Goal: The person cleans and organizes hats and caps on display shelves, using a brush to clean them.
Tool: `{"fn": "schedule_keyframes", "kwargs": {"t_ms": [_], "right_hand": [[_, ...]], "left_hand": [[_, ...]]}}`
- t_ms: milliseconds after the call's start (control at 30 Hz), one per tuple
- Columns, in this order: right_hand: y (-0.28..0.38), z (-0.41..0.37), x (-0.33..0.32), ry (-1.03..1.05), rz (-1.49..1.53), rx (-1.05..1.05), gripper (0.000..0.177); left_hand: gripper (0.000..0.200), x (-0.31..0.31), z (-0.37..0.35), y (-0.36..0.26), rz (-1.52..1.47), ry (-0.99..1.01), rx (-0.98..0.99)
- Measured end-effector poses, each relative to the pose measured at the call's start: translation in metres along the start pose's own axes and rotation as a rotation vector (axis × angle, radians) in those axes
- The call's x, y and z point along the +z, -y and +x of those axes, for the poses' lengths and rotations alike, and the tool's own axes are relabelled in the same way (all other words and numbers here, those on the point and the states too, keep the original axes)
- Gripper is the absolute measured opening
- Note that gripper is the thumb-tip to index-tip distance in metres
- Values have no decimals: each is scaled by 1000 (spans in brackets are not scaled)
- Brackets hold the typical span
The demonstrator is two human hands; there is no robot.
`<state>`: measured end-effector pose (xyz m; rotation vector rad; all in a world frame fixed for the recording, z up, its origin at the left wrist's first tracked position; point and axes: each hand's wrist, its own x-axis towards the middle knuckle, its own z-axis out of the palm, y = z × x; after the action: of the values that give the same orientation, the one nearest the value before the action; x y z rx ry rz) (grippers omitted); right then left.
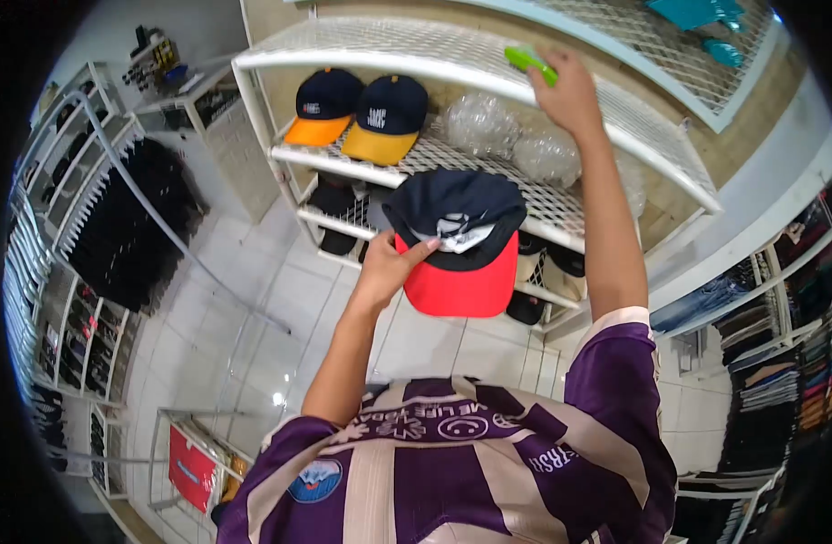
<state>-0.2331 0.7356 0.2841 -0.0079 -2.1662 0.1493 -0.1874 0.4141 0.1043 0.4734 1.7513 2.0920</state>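
Observation:
My left hand (389, 267) pinches a navy cap with a red brim (461, 281) at the side where brim meets crown. The cap is turned so that its dark inside and a white label show, and the brim points toward me. My right hand (570, 91) is stretched out to the top shelf, its fingers closed on a bright green elongated object (530, 65) whose kind I cannot make out. Two navy caps, one with an orange brim (318, 132) and one with a yellow brim (380, 145), sit on the shelf below, left of the held cap.
A white mesh shelf rack (380, 56) stands in front of me. Clear plastic-wrapped bundles (481, 125) lie on its middle level, with more caps lower down. Dark clothes (130, 222) hang on a rack at left. Folded garments (760, 381) fill shelves at right.

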Motion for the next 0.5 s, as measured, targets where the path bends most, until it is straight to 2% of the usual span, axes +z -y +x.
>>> {"fn": "schedule_keyframes", "kwargs": {"t_ms": [33,67,133,200,267,333,400,467,500], "right_hand": [[7,-4,-2,-208,-191,-182,47],[28,-13,-12,-287,-109,-185,45],[80,-50,-31,-239,1,-188,44],[100,-99,-27,103,272,-243,43],[120,-139,-25,464,346,-277,41],[113,-172,-9,532,289,-258,39],[101,-181,3,502,245,-253,39],[95,-184,5,745,236,-129,40],[95,-183,8,759,279,-120,37]], "left_hand": [[35,2,0,2,-12,2,14],[35,2,-2,4,-23,1,25],[35,1,1,5,69,-17,-20],[33,-3,4,14,101,-12,-29],[30,-1,2,11,74,-4,-53],[29,-3,4,7,173,19,-19],[28,-5,10,10,184,49,-1],[28,-9,13,15,182,30,5],[25,-11,17,21,143,47,-29]]}}
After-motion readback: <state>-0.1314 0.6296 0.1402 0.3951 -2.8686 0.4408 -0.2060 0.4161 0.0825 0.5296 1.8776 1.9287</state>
